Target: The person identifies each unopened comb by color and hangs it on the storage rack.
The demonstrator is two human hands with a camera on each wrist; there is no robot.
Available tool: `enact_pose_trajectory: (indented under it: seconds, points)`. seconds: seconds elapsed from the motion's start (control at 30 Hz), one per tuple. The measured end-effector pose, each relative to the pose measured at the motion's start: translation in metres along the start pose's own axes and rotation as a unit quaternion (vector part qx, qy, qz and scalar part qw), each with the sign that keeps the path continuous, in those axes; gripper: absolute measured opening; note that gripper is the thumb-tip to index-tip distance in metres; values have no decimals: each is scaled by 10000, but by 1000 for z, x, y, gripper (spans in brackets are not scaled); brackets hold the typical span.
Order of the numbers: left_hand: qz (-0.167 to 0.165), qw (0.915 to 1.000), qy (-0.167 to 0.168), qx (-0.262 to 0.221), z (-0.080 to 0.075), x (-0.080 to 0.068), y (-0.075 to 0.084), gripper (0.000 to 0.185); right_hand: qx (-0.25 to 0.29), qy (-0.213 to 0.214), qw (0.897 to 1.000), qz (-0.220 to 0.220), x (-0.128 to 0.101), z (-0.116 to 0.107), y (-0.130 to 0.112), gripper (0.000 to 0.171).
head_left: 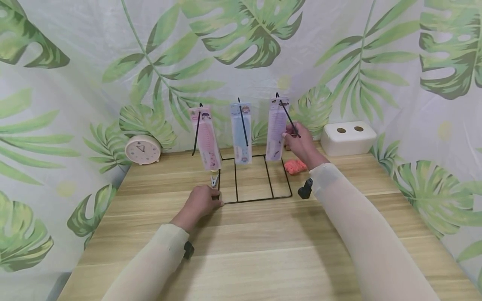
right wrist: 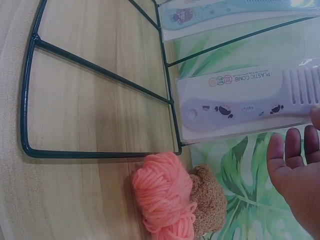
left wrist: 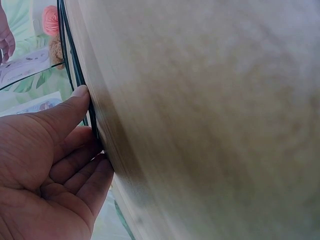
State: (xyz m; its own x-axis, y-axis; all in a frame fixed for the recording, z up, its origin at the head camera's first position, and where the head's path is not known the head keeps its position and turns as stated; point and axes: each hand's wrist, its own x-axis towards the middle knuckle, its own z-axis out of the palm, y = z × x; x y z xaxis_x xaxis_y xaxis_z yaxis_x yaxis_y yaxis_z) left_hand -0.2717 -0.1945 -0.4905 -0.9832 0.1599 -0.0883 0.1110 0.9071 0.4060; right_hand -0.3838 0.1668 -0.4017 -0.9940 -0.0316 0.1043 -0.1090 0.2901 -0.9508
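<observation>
A black wire rack [head_left: 255, 200] lies on the table, with three packaged combs hanging from its upright hooks. My left hand [head_left: 203, 200] pinches the rack's near left corner; in the left wrist view the thumb [left wrist: 80, 91] presses on the wire and the other fingers curl beneath it. My right hand [head_left: 301, 141] holds the right edge of the packaged purple comb [head_left: 276, 129] at thumb and fingertip; the exact grip is partly out of the right wrist view. Beside it hang the packaged blue comb [head_left: 241, 133] in the middle and the packaged pink comb [head_left: 206, 140] at left.
Coral yarn [head_left: 295, 167] lies by the rack's right side, against a brown fuzzy object [right wrist: 207, 200]. A metal clip [head_left: 214, 180] is at the rack's left. A round clock [head_left: 143, 149] stands back left, a white box with two holes [head_left: 348, 140] back right.
</observation>
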Motion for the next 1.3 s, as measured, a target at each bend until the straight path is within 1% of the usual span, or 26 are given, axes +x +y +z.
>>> enact_pose_trajectory:
  seconds: [0.17, 0.33, 0.5, 0.7, 0.83, 0.97, 1.03, 1.2, 1.3]
  points:
    - [101, 9998, 82, 175, 1, 2, -1, 47, -36, 109, 9999, 31, 1, -1, 1, 31]
    - [26, 10000, 35, 74, 1, 2, 1, 49, -2, 117, 9999, 76, 0, -2, 2, 32]
    - [-90, 9999, -55, -22, 0, 1, 2, 50, -18, 110, 9999, 96, -3, -4, 5, 36]
    - [-44, 9999, -103, 33, -2, -1, 1, 50, -173, 215, 9996, 56, -6, -8, 11, 42]
    - [-55, 9999, -96, 24, -3, -2, 0, 50, -275, 187, 9994, 93, -7, -10, 13, 43]
    - [-16, 10000, -58, 6, -3, -2, -2, 50, -491, 129, 9987, 64, -11, -14, 15, 37]
    - [-20, 10000, -68, -8, -3, -2, -2, 50, -694, 101, 9975, -3, -14, -16, 17, 35]
    - [-70, 9999, -103, -45, -2, -1, -2, 50, -1189, 5, 9926, -247, -24, -21, 26, 39]
    - [-67, 9999, -103, -71, -2, 0, -3, 51, -1516, -117, 9877, -372, -32, -27, 33, 41]
